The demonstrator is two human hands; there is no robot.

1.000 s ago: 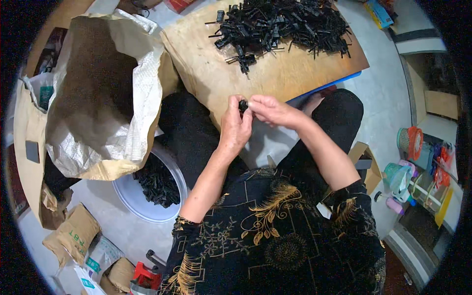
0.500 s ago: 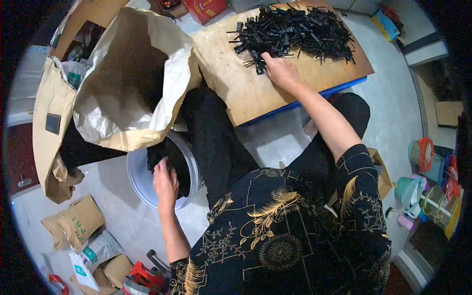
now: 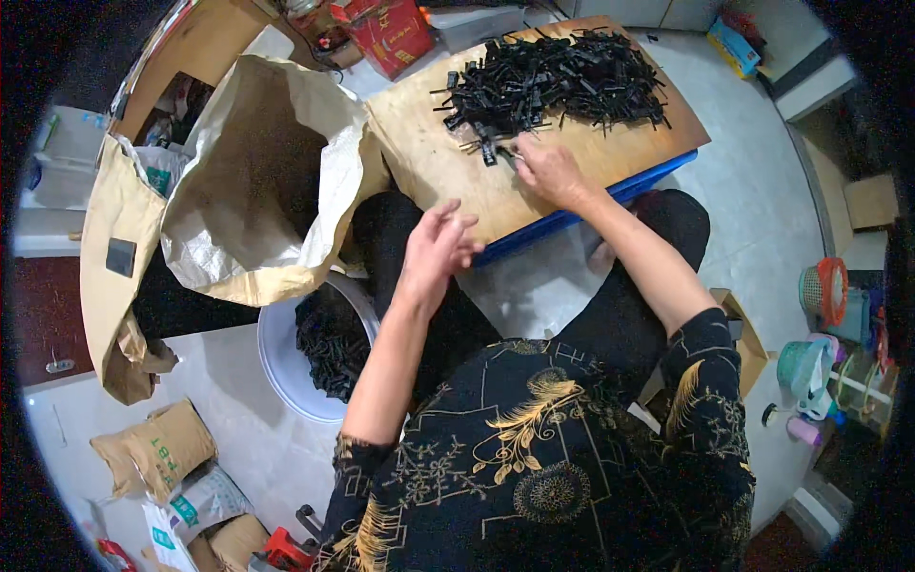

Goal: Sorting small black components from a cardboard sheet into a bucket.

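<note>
A heap of small black plastic pieces with thin sticks poking out lies on a wooden board. At the heap's near edge my right hand is closed in a pinch, with a small black plastic piece showing at its fingertips. My left hand hangs in the air near the board's front left corner, fingers apart, nothing visible in it. Left of my leg, a white bucket holds more black pieces, loosely heaped.
A large open woven sack stands behind the bucket. Under the board shows a blue bin. Filled bags lie on the floor at lower left. A red box is at the back, and baskets stand at far right.
My left hand has come up out of the bucket and across toward the board. My right hand has drawn slightly nearer, away from the heap. The whole view has shifted a little.
</note>
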